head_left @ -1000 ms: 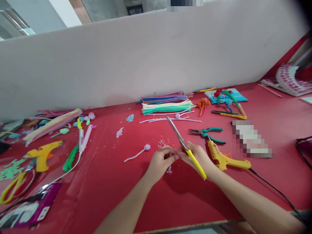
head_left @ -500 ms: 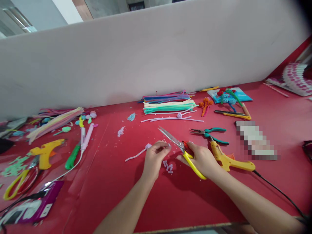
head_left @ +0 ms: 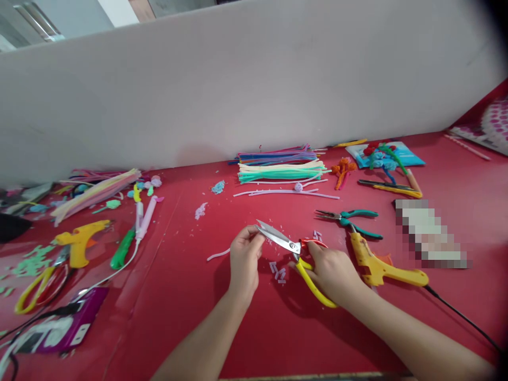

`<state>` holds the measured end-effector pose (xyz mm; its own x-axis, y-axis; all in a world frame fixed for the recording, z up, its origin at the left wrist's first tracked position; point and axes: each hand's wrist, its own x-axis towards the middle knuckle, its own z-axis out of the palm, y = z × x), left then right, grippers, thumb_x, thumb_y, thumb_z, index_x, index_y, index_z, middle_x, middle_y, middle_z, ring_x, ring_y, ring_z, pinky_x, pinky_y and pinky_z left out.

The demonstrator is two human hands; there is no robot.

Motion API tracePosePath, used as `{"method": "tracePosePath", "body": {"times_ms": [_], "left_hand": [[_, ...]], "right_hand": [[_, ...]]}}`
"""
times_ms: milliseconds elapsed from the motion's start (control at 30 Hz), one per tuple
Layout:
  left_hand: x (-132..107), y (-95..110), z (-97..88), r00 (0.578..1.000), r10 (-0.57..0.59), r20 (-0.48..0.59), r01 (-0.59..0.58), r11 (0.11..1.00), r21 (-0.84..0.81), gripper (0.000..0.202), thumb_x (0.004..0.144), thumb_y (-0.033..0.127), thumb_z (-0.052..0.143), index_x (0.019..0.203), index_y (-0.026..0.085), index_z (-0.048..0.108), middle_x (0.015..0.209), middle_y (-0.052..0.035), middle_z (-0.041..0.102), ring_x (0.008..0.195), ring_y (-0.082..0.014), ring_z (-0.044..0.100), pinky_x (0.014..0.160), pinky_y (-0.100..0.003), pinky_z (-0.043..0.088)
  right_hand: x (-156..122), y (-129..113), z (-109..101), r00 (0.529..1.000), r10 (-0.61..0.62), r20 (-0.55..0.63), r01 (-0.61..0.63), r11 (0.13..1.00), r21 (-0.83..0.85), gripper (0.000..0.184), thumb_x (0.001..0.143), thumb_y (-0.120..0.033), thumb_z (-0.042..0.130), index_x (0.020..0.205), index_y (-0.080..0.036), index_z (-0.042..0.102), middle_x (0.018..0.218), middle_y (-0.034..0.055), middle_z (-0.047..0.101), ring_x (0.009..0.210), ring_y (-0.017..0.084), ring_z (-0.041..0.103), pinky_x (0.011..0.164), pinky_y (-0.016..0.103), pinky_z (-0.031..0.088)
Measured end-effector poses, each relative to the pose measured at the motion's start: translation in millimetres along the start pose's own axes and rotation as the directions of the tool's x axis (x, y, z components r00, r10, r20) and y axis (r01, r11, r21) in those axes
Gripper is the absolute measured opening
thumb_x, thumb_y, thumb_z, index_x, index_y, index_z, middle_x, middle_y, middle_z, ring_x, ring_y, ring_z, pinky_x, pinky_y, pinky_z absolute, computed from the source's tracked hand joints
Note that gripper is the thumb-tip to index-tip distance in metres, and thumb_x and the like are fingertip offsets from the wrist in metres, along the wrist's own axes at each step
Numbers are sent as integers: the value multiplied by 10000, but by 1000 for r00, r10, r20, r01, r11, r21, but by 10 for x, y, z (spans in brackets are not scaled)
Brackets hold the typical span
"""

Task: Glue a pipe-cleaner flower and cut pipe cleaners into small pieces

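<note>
My right hand (head_left: 331,270) is wrapped round the handles of the scissors (head_left: 278,238), which have one yellow and one red grip. Their blades point left, slightly parted, with the tips at the fingertips of my left hand (head_left: 246,254). Those fingers are pinched on a short bit of pipe cleaner, nearly all hidden. Cut lilac pieces (head_left: 278,272) lie on the red table between my hands, and more lilac bits (head_left: 316,235) lie behind my right hand. A lilac stem (head_left: 218,255) sticks out to the left, partly covered by my left hand.
Bundled pipe cleaners (head_left: 281,172) lie at the back, with loose lilac ones (head_left: 293,193) in front. Green-handled pliers (head_left: 349,216) and a yellow glue gun (head_left: 381,267) with its cord lie on the right. Another glue gun (head_left: 81,243), scissors (head_left: 34,291) and a purple box (head_left: 85,320) stand left.
The scissors' tips have come to my left fingertips, and my left hand has turned more upright. My right hand has shifted slightly right and down, showing lilac bits behind it. The view has shifted a little.
</note>
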<state>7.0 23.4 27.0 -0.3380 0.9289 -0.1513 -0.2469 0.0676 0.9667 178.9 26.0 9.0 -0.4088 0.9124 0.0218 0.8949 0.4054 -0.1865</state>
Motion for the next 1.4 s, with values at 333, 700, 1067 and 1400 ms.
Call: {"method": "tracePosePath", "body": {"times_ms": [333,700,1067,1400], "left_hand": [[17,-10,-15,1000,-2,-7,2,1000,25,73,631,180,548,702,171,558,447,84,280,403,-43,225,394,-193,169],[20,-10,-15,1000,20,-13,-19,999,44,75,647,188,551,718,166,553,459,81,282,405,-42,217,390,-194,163],[37,-29,-24,1000,20,-5,-19,998,58,64,664,186,549,722,159,540,460,81,274,408,-38,214,388,-186,165],[32,-35,-29,1000,18,8,-18,999,47,108,683,240,576,738,154,540,462,81,272,410,-35,215,390,-180,165]], "right_hand": [[-6,20,38,1000,-13,22,13,1000,-18,335,781,-501,338,735,-182,428,563,35,588,483,160,543,445,268,125],[-7,14,25,999,1,40,0,999,-32,348,787,-506,326,743,-181,441,581,41,596,507,172,557,449,265,123],[5,40,40,999,-12,53,14,999,-37,342,779,-504,347,740,-180,448,573,42,603,509,179,562,446,266,114],[19,66,24,998,14,60,-13,1000,-21,303,770,-470,392,714,-183,470,574,40,606,497,162,546,454,259,148]]}}
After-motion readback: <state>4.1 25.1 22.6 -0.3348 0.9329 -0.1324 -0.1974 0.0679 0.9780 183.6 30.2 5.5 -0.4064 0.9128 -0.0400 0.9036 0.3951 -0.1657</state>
